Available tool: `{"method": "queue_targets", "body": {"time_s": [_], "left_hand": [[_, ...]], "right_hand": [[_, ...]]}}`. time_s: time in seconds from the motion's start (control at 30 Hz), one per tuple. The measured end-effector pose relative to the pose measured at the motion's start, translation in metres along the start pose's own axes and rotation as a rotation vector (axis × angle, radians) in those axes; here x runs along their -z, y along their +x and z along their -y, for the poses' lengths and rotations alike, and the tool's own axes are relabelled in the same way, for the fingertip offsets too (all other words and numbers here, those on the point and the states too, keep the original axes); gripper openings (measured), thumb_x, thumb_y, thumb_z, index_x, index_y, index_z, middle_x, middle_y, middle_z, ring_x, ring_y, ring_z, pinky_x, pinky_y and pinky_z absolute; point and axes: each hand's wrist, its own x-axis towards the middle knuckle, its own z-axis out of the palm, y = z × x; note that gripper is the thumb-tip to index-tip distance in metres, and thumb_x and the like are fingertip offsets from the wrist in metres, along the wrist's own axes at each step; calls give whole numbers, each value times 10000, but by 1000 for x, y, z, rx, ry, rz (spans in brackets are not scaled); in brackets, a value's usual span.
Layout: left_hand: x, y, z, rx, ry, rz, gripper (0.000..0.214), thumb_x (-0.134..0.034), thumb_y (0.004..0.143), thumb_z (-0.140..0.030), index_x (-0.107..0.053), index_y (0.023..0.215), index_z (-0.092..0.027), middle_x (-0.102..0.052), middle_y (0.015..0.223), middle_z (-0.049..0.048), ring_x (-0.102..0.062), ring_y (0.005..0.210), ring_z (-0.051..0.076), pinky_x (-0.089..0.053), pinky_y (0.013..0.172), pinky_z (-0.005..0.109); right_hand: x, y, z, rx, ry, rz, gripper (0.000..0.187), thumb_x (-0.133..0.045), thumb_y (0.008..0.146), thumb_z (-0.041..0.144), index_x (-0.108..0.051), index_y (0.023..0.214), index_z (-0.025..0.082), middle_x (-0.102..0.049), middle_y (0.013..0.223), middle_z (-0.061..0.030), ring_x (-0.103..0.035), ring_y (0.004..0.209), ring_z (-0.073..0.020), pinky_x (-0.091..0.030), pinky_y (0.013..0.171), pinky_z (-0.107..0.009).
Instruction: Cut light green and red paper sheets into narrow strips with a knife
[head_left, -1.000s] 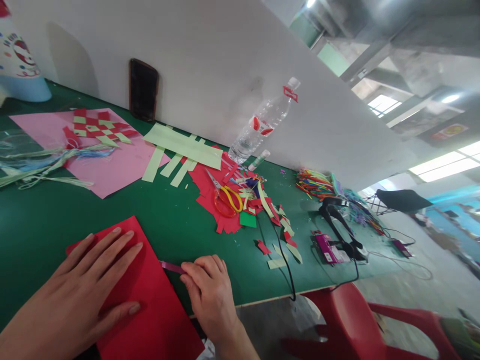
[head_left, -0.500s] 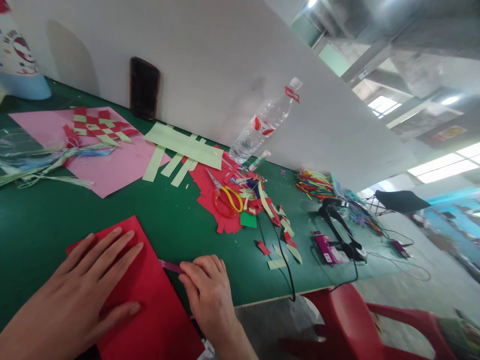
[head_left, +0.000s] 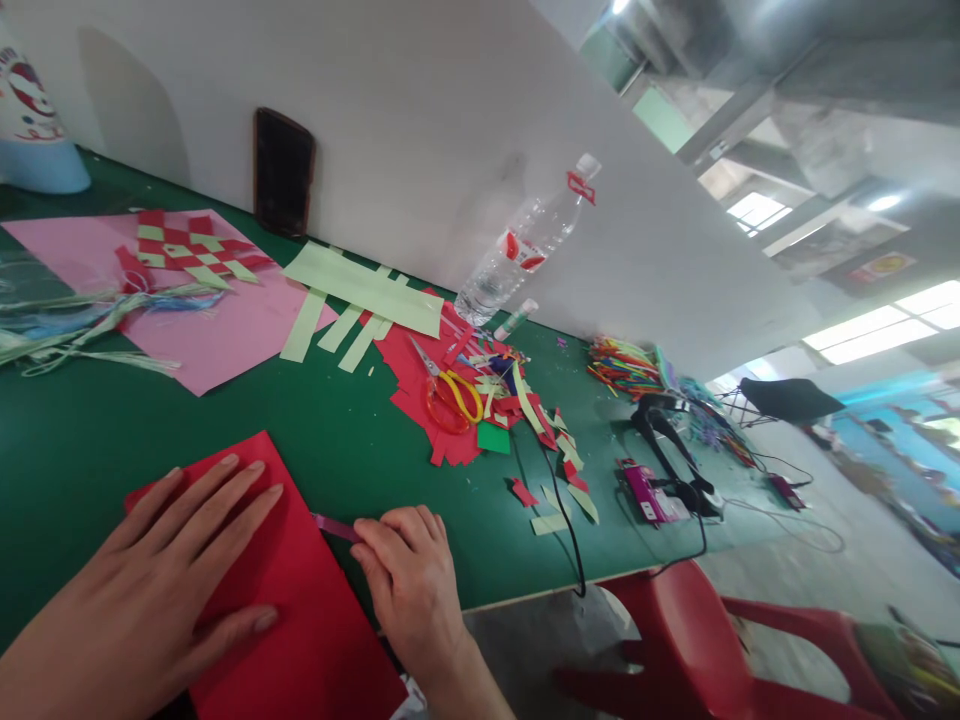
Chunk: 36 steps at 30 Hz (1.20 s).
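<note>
My left hand (head_left: 176, 575) lies flat with fingers spread on a folded red sheet of paper (head_left: 315, 625), pressing it against the table. My right hand (head_left: 409, 560) is closed around a slim purple craft knife (head_left: 337, 527). The knife's thin end meets the right edge of the red paper, and its tip is hidden there. Most of its handle is covered by my fingers. Beyond the hands, yellow-and-orange-handled scissors (head_left: 454, 398) rest on red paper scraps (head_left: 409, 365).
A woven red-and-green paper piece (head_left: 191, 245) lies on a pink sheet (head_left: 202, 345). Pale green strips (head_left: 367, 290), a water bottle (head_left: 525, 245), a glue stick (head_left: 516, 318) and a leaning phone (head_left: 283, 172) line the wall. A black cable (head_left: 574, 540) hangs over the table's edge near a red chair (head_left: 697, 630).
The view has shifted slightly. The pale tip of the knife, visible at the paper's edge before, is now out of sight. Both hands keep nearly the same pose.
</note>
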Motion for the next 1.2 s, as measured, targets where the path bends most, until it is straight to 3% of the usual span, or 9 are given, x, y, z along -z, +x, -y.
{"method": "queue_targets", "body": {"time_s": [0.1, 0.23, 0.5, 0.97, 1.2], "left_hand": [[4, 0, -1, 22, -3, 46, 975, -568, 942, -768, -167, 1737, -371, -459, 1748, 14, -412, 1618, 379, -194, 1381, 624], [-2, -2, 2, 7, -33, -56, 1040, -599, 847, -869, -269, 1713, -399, -463, 1747, 7, -445, 1597, 361, -174, 1391, 569], [-5, 0, 1, 13, -27, -57, 1062, -614, 837, -872, -262, 1718, -395, -466, 1745, 1, -446, 1594, 332, -157, 1395, 530], [-2, 4, -3, 24, -38, -70, 989, -542, 892, -860, -284, 1715, -376, -469, 1745, 16, -451, 1593, 329, -169, 1386, 514], [0, 2, -2, -1, -23, -49, 1073, -636, 834, -863, -262, 1719, -385, -447, 1757, 19, -420, 1611, 340, -148, 1389, 510]], "right_hand": [[-1, 1, 1, 1, -8, 7, 180, -606, 1132, 337, -777, 1134, 278, -735, 957, -20, -654, 866, -207, -432, 778, -350], [-2, 1, 1, 4, -10, -12, 181, -599, 1131, 327, -773, 1135, 278, -731, 949, -21, -654, 866, -213, -439, 779, -354], [1, 1, 0, 13, -30, -2, 166, -600, 1119, 287, -766, 1125, 271, -727, 950, -32, -658, 852, -213, -457, 779, -343], [1, 3, 2, 36, -7, -62, 286, -472, 1174, 325, -748, 1143, 254, -718, 948, -37, -642, 845, -214, -456, 770, -342], [0, 4, 4, 51, -16, -58, 269, -493, 1168, 330, -751, 1141, 261, -735, 953, -32, -652, 839, -215, -462, 777, -349]]}}
